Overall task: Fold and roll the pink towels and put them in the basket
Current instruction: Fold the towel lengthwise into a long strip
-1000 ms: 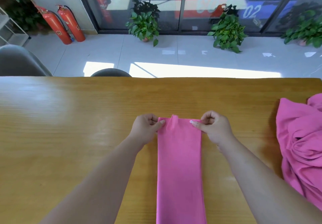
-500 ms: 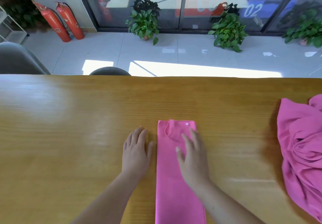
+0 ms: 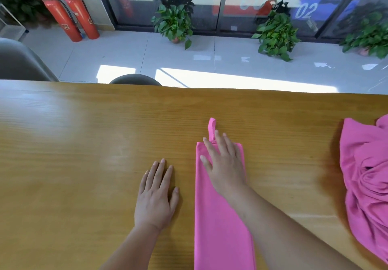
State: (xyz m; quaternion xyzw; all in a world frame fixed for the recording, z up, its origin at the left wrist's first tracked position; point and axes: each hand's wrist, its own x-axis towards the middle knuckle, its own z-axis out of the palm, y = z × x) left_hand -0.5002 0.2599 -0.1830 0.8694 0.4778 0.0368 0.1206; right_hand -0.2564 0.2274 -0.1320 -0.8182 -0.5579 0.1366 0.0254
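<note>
Folded towel (image 3: 216,227) lies well apart from crumpled pink pile (image 3: 369,164).

Wooden table (image 3: 84,143), grey chairs (image 3: 19,62) behind, tiled floor (image 3: 126,55) sunlit, glass wall (image 3: 210,1), potted plants (image 3: 174,22), fire extinguishers (image 3: 69,15).

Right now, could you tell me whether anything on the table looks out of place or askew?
Only the hanging loop: it pokes out past the far end of the folded towel onto the table, by the fingertips of the right hand lying flat on that towel. The crumpled towel heap at right is not yet folded.
</note>
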